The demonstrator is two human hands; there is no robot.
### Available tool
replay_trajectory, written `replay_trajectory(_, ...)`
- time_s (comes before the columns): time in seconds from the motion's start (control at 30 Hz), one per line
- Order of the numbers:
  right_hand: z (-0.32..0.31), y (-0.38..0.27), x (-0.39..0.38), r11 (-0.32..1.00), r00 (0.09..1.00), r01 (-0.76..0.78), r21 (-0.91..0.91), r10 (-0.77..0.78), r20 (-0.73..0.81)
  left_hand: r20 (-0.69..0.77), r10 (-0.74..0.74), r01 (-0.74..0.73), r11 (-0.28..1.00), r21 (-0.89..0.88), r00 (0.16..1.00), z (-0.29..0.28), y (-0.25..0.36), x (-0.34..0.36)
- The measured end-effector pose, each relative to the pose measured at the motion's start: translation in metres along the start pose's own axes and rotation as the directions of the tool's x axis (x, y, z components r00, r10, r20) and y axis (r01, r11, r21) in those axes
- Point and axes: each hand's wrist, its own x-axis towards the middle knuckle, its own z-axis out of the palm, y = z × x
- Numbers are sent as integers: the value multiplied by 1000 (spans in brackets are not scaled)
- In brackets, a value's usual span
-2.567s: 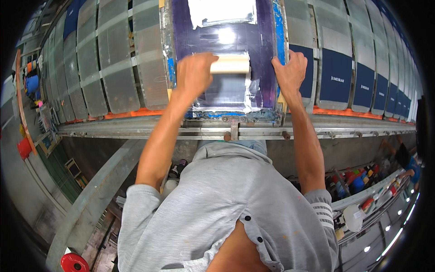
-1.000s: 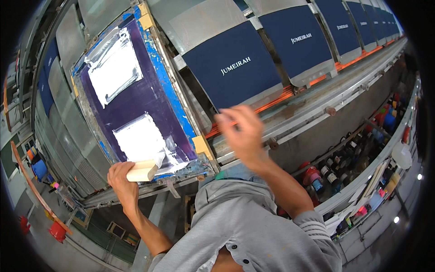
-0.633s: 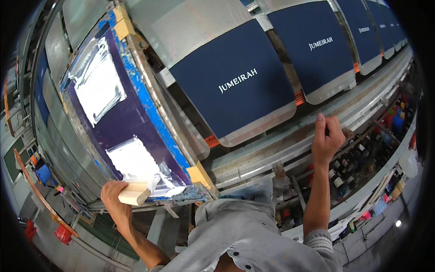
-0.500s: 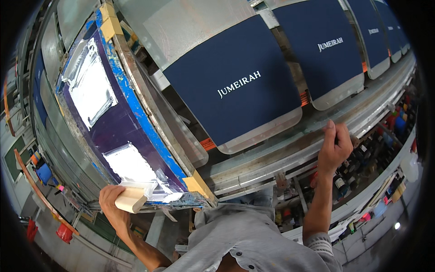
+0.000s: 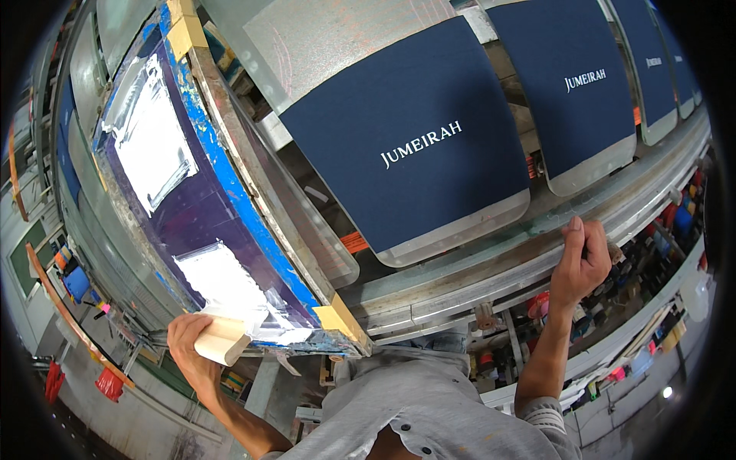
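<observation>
My left hand (image 5: 188, 342) is wrapped round the wooden handle of a squeegee (image 5: 224, 340) at the near end of a screen-printing frame (image 5: 328, 318). The squeegee rests against white ink (image 5: 218, 276) on the frame's dark purple mesh (image 5: 201, 218). Further up the mesh lies a second white ink patch (image 5: 157, 157). On the right, my right hand (image 5: 581, 264) is closed in a loose fist with the thumb up, just over the metal rail; nothing shows in it. A navy fabric panel (image 5: 418, 188) with white lettering lies between frame and hand.
More navy panels (image 5: 571, 115) on grey boards run away to the right. A long metal rail (image 5: 460, 287) borders the table's near side. Below it, bottles and cans crowd a shelf (image 5: 590, 322). Red bags (image 5: 109, 385) hang at the far left.
The navy panels have shifted a little to the right in view, and my right hand has moved right and slightly nearer. My left hand, the squeegee and the frame hold almost the same place.
</observation>
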Motion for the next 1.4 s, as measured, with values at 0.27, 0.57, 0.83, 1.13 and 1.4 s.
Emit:
replay_trajectory(0.27,-4,-4,0,1000,1000,-10,-3,10,-5,7,-49,49,999,-23,999,0,1,-1)
replay_trajectory(0.57,-5,-6,-1,1000,1000,3,9,-3,-7,36,-54,54,999,5,998,-6,3,4)
replay_trajectory(0.83,-6,-12,-8,1000,1000,26,-8,-26,0,32,-24,25,999,-31,999,2,-5,15)
replay_trajectory(1.13,33,-28,-34,995,993,91,41,-94,70,53,48,-47,999,-16,997,-5,-61,6)
replay_trajectory(1.4,42,-47,-50,989,991,117,88,-122,54,30,82,-80,994,-80,996,-1,-97,2)
